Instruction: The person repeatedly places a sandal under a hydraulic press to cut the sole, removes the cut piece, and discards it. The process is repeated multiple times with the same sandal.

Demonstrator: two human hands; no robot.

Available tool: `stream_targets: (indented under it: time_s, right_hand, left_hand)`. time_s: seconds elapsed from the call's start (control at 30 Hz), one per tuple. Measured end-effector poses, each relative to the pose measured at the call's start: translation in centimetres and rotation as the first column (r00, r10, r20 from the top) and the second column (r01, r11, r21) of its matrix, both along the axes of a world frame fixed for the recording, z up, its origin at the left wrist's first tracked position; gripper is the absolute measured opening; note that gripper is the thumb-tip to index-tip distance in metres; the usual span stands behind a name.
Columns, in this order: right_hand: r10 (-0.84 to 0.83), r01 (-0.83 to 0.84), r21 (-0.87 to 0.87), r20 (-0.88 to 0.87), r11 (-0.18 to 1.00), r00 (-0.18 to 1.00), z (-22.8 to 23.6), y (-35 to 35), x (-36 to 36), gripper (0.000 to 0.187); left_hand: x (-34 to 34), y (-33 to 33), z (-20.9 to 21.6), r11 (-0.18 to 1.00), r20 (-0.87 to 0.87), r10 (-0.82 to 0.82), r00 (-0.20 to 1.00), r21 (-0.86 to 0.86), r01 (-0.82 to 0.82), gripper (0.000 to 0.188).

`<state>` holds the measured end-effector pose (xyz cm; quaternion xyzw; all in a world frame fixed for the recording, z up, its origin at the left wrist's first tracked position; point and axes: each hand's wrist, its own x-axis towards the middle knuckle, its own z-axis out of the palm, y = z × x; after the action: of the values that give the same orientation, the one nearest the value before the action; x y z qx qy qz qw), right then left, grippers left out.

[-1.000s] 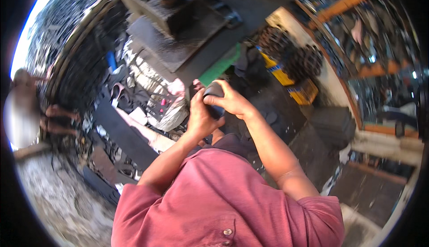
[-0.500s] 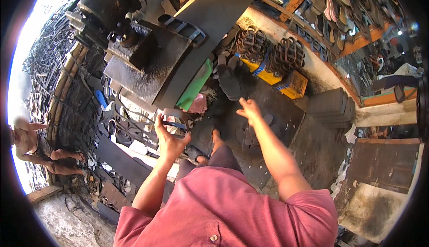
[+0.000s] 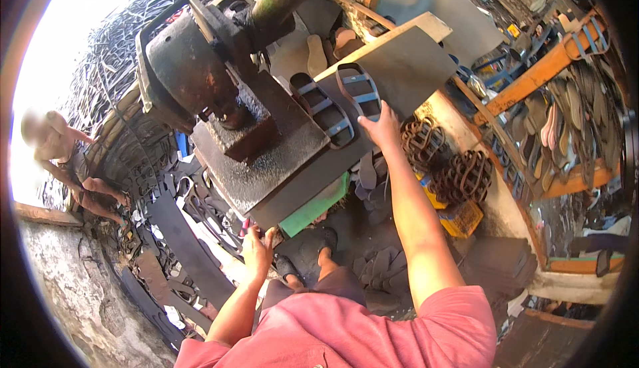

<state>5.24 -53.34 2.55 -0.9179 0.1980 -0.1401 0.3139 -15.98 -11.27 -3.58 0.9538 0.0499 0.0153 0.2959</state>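
Observation:
At the near end of a sole-shaped cutting die (image 3: 360, 94) with blue crossbars, my right hand (image 3: 381, 130) grips its rim between thumb and fingers. That die rests on a dark sheet (image 3: 416, 55) laid over the press table. Beside it, close to the press plate, lies a second similar cutting die (image 3: 323, 110). My left hand (image 3: 256, 253) is low at the table's front corner, fingers curled around something by a small red piece (image 3: 245, 224); what it holds is mostly hidden. The press head (image 3: 193, 68) with its dark block stands over the metal plate (image 3: 256, 168).
Green cloth (image 3: 313, 208) hangs under the table edge. Strap bundles (image 3: 459, 172) sit on yellow boxes (image 3: 461, 218) at right. Stacked dark sheets (image 3: 499, 261) stand nearer. Scrap strips (image 3: 113, 42) pile at the far left, where another person (image 3: 70, 162) sits. Hanging soles (image 3: 566, 115) line the right rack.
The die that was in my left hand is now on the sheet in my right hand's grip. My right hand has moved forward from open air, and the view has shifted.

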Motion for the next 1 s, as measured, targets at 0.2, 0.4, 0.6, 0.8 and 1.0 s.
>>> stream_targets:
  time_s: [0.2,0.4,0.6,0.8,1.0]
  right_hand:
    - [0.137,-0.154,-0.254,-0.083,0.955,0.987,-6.9,6.9,5.0,0.106]
    - [0.165,-0.114,0.504,-0.057,0.856,0.985,1.3,5.3,2.9,0.074]
    - [0.316,-0.238,0.656,-0.001,0.717,0.949,9.4,19.9,-21.3,0.066]
    - [0.566,-0.580,0.234,0.133,0.780,0.814,4.0,35.5,-24.9,0.057]
    - [0.561,-0.548,-0.129,0.115,0.826,0.819,-4.5,39.2,-23.0,0.059]
  left_hand:
    - [3.2,-3.7,1.0,0.994,-0.047,0.030,0.998,0.110,-0.025,0.059]
    - [1.2,-0.3,1.7,0.996,-0.035,0.085,0.996,0.019,-0.085,0.055]
    - [-4.5,10.0,-1.0,0.848,-0.401,0.039,0.915,-0.471,-0.243,0.076]
    - [2.0,14.2,-3.5,0.220,-0.491,0.015,0.871,-0.848,-0.482,0.041]
    - [2.2,14.6,-2.3,0.140,-0.484,-0.056,0.873,-0.870,-0.473,0.032]
